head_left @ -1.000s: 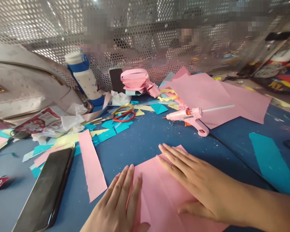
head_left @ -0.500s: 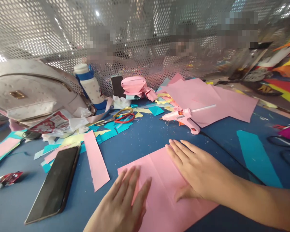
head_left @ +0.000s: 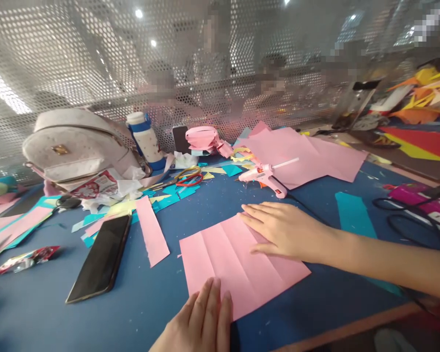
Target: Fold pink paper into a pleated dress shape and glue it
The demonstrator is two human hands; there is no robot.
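Observation:
A pink paper sheet with several lengthwise creases lies flat on the blue table in front of me. My left hand rests flat on its near edge, fingers stretched out together. My right hand lies flat on the sheet's far right corner, fingers extended. Neither hand holds anything.
A black phone and a pink paper strip lie to the left. Behind are scissors, a pink glue gun, large pink sheets, a white bag, a bottle and paper scraps. A perforated metal screen backs the table.
The view has pulled back and tilted up. My left hand slid toward the sheet's near edge, and my right hand moved to its far right corner, leaving more of the creased sheet showing.

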